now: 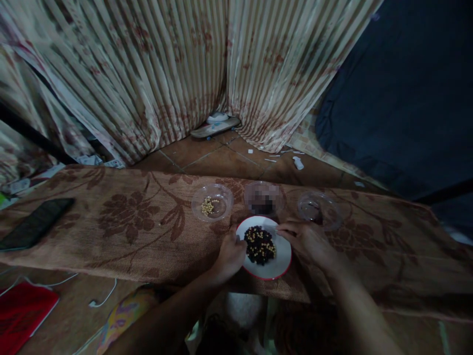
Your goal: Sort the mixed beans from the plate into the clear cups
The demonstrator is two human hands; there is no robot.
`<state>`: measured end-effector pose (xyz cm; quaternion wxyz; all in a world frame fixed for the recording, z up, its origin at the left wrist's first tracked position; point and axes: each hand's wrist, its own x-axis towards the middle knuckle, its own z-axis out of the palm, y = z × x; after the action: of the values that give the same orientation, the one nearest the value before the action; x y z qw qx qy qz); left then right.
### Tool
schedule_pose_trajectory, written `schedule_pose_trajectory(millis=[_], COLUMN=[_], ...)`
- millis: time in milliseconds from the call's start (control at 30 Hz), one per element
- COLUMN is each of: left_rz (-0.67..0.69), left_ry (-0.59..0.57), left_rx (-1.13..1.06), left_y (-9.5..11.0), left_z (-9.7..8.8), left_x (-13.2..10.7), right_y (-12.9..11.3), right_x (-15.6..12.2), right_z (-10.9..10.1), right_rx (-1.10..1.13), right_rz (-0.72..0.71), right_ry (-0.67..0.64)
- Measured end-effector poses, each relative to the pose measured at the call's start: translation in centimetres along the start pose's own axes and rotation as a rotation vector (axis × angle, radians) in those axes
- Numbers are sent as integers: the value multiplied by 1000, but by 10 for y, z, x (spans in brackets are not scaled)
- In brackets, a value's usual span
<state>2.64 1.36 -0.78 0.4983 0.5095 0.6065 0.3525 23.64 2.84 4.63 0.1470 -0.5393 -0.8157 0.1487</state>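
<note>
A white plate (284, 254) with a red rim sits near the front edge of the cloth-covered table. On it lies a mixed heap of dark beans and pale yellow beans (259, 245). My left hand (232, 251) is closed on the plate's left rim, thumb on top. Over the plate's upper right side, my right hand (305, 239) has its fingers pinched together, pointing at the heap; a pale sliver shows at the fingertips, too blurred to name. Behind the plate stand a clear bowl with some yellow beans (212, 203), a partly pixelated clear bowl (263, 198) and another clear bowl (320, 211).
A dark phone (37, 223) lies on the left of the patterned tablecloth (129, 231). Beyond the table are a skateboard (215, 128), striped curtains (185, 64) and small white scraps on the tiled floor. A red bag-like item (27, 315) and a white cable lie at lower left.
</note>
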Motion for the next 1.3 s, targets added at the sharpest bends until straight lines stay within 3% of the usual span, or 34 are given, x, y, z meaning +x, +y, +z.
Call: schedule_pose_trajectory(millis=[333,667,1300], left_rz=[-1,-22,-5], left_ry=[2,-5,-8], left_rx=[-6,59,37], left_y=[-10,-1,-11], left_z=[3,1,3], left_x=[2,2,5], right_y=[-5,-5,-2], right_x=[1,2,1], right_z=[0,1,3], right_rx=[13,35,4], right_rz=[-1,0,-1], right_ry=[-24,-21,19])
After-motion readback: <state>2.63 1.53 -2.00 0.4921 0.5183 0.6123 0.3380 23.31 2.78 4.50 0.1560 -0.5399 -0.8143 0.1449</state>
